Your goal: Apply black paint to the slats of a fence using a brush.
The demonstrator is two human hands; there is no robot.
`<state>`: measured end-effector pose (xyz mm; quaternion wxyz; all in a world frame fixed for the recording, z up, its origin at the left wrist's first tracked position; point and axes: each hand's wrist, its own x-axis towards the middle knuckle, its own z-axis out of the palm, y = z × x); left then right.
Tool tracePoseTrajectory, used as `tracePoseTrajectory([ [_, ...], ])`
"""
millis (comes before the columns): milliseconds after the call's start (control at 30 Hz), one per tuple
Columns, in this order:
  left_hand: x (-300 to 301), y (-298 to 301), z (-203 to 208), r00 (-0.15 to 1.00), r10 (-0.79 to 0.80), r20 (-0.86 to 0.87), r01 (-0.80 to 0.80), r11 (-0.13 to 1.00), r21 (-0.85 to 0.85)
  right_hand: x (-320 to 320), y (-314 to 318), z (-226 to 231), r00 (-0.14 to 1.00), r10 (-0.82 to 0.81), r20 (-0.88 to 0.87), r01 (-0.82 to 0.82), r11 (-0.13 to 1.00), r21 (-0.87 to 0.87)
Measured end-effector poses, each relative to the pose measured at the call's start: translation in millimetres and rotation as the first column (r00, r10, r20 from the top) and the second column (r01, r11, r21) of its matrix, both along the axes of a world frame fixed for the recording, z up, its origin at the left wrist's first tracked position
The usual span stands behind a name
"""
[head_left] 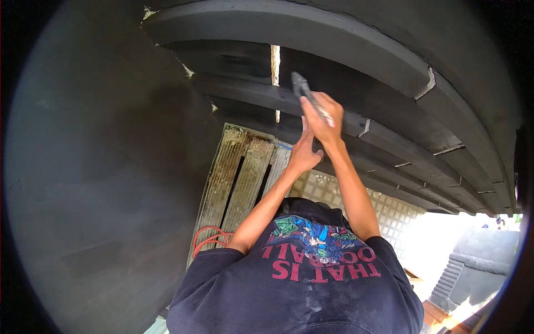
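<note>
My right hand (324, 119) is closed around a paintbrush (301, 86), whose dark end points up and to the left. Motion smears the brush a little. Just below and left of it, my left hand (305, 153) has its fingers stretched upward and its thumb apart, holding nothing. Its fingertips are close to the dark ribbed surface (239, 89); whether they touch it I cannot tell. A pale, uncoated strip (275, 64) crosses the dark panel left of the brush and shows again lower down.
A large dark wall (100, 183) fills the left side. Worn wooden planks (239, 172) lie beneath my left arm, with a red cord (208, 238) over them. Dark ribs with pale joints (364, 128) run off to the right. Tiled ground (389, 214) shows below.
</note>
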<state>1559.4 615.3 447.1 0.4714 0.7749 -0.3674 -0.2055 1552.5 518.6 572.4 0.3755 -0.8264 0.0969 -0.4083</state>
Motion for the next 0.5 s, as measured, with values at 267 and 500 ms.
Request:
tracePoseTrajectory([
  [267, -0.1, 8.3, 31.0, 0.996, 0.015, -0.082, -0.011, 0.998, 0.060, -109.8, -56.5, -36.9, 0.863, -0.480, 0.160, 0.496, 0.865, -0.080],
  [500, 0.6, 7.7, 24.3, 0.999, 0.007, 0.033, -0.009, 0.998, 0.065, -161.2, -64.2, -42.3, 0.563, -0.806, 0.182, 0.816, 0.577, 0.033],
])
